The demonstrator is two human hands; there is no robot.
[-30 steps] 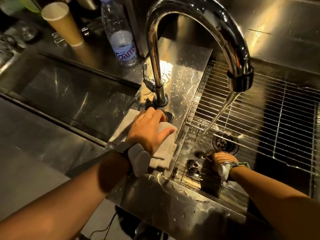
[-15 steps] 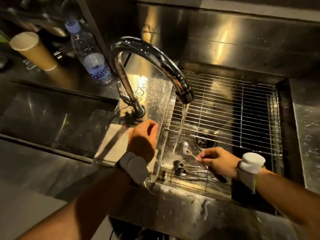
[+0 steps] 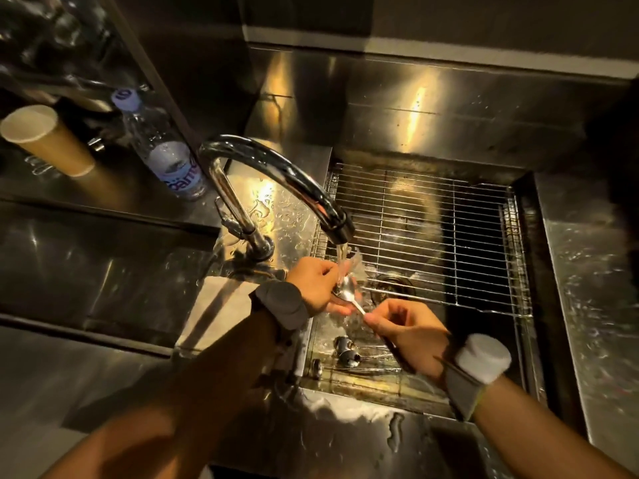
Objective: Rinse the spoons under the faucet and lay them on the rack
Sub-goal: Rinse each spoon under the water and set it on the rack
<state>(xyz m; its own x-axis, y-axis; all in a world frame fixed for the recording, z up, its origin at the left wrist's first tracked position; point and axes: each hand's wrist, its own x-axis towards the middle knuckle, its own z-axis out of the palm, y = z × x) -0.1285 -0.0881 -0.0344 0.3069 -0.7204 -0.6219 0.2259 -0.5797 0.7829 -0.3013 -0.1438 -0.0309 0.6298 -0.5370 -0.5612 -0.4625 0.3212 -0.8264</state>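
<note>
Steel sink (image 3: 539, 305) w/ wire rack (image 3: 432, 236) sitting across its far part. Faucet (image 3: 276, 174) running, stream falling at rack's near-left edge. Cloth (image 3: 221, 305) lying on ledge left of sink. Water bottle (image 3: 166, 150) & paper cup (image 3: 45, 140) standing far left. Left hand (image 3: 316, 283) cupping spoon (image 3: 347, 290) bowl under stream, fingers curled round it. Right hand (image 3: 411, 330) pinching handle end, fingertips closed on it. Other spoons (image 3: 345, 352), approx two or three, lying in sink near front; glare blurring count.
</note>
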